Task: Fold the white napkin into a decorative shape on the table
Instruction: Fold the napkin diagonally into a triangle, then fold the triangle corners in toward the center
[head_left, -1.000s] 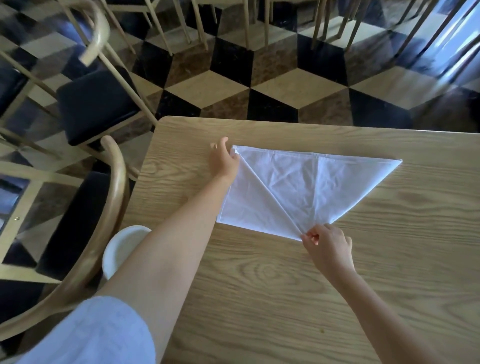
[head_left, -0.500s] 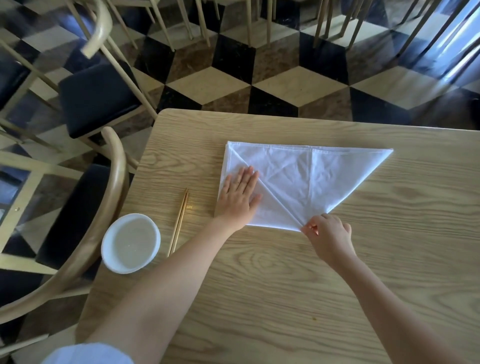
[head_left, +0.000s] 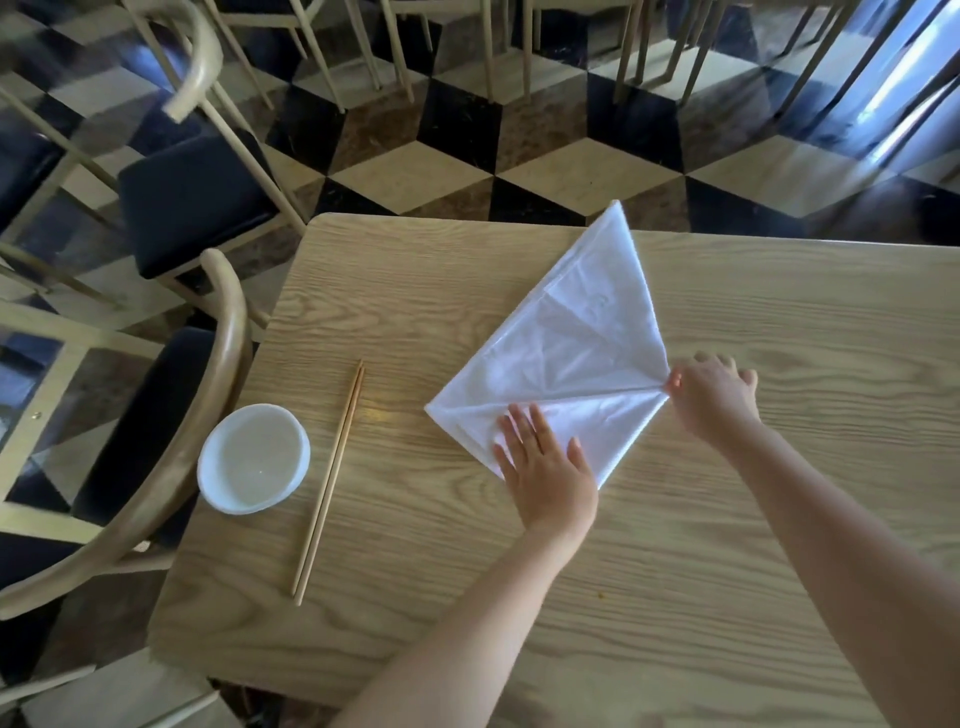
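**Napkin pinned flat, one corner pinched**

The white napkin (head_left: 571, 358) lies on the wooden table (head_left: 675, 545), folded into a kite-like shape with one long point aimed at the table's far edge and a crease running across its near part. The left hand (head_left: 545, 467) rests on the napkin's near flap, palm down, fingers spread wide and flat against the cloth. The right hand (head_left: 711, 395) sits at the napkin's right-hand corner, where the crease ends; its fingertips touch the cloth there, though motion blur keeps me from telling whether they pinch it or only press.

Left of the napkin, well apart from it, a pair of wooden chopsticks (head_left: 330, 480) lies side by side on the table. Further left of the napkin, just beyond the chopsticks, a white bowl (head_left: 253, 458) stands near the table's edge.
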